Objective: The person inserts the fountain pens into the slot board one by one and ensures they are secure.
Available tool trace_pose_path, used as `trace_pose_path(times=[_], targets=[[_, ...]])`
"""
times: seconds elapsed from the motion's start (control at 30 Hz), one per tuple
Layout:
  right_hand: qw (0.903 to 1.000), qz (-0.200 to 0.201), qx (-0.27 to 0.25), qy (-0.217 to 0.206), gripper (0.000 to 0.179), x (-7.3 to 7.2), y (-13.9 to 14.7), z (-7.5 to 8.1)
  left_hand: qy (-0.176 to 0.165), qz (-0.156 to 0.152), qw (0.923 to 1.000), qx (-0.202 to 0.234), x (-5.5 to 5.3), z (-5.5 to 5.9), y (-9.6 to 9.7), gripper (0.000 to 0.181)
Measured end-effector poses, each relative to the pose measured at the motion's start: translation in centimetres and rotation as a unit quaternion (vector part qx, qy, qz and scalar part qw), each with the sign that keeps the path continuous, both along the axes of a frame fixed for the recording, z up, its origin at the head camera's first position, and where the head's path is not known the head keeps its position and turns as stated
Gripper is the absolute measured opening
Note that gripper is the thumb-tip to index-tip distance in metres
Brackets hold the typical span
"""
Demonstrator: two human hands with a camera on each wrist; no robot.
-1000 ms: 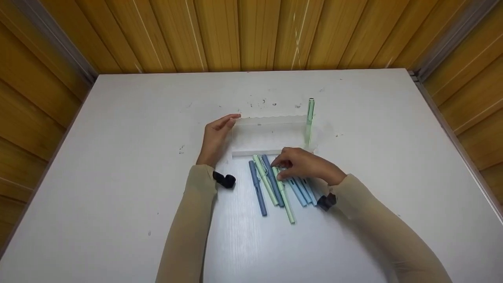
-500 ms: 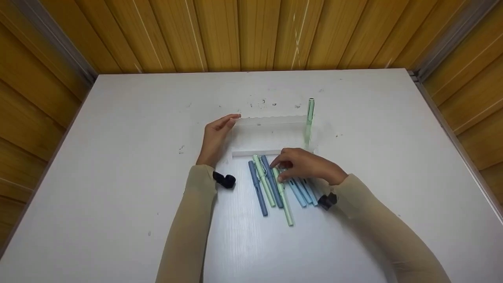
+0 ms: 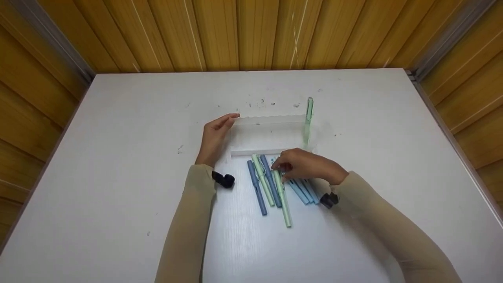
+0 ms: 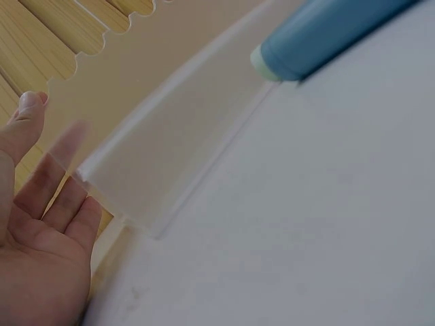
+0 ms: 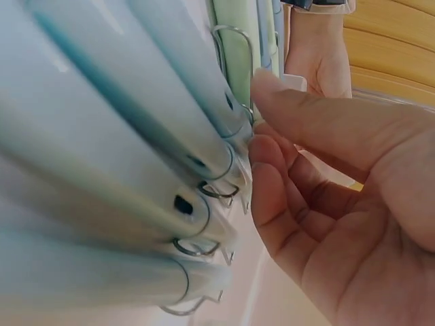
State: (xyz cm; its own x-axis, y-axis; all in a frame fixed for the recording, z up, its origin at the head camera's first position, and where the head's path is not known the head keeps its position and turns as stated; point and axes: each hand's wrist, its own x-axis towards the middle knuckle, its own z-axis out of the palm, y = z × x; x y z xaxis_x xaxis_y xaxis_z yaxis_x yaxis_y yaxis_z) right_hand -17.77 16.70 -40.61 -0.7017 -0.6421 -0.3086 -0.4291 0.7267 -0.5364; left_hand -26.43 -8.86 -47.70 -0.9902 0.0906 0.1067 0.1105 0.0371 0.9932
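A clear acrylic pen stand with a scalloped top edge stands mid-table. My left hand holds its left end, thumb at the scalloped edge and fingers behind the panel in the left wrist view. One light green pen is upright at the stand's right end. In front lies a row of capped pens. My right hand has curled fingers, its thumb and forefinger pinching the cap end of a light green pen. Several light blue pens lie partly hidden under that hand. The fingertips' exact contact is partly hidden.
Left of the pinched pen lie two dark blue pens and another light green pen between them. The white table bears small dark marks behind the stand. Yellow wood-look panels wall in the back and sides.
The front light green pen has slid slightly toward me and left. My right thumb has shifted a little right, and the light blue pens have moved slightly. My left hand holds still.
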Motion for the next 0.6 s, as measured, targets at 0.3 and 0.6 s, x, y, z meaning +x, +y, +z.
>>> trace_pose_path(times=[0.3, 0.6], targets=[[0.9998, -0.012, -0.017, 0.001, 0.032, -0.36, -0.36, -0.81, -0.004, -0.013, 0.9999, 0.009, 0.22, 0.46, -0.17, 0.03], [0.9999, 0.002, 0.003, 0.015, 0.034, -0.88, -0.45, -0.93, -0.004, -0.007, 1.0, 0.006, 0.09, 0.16, -0.07, 0.033]])
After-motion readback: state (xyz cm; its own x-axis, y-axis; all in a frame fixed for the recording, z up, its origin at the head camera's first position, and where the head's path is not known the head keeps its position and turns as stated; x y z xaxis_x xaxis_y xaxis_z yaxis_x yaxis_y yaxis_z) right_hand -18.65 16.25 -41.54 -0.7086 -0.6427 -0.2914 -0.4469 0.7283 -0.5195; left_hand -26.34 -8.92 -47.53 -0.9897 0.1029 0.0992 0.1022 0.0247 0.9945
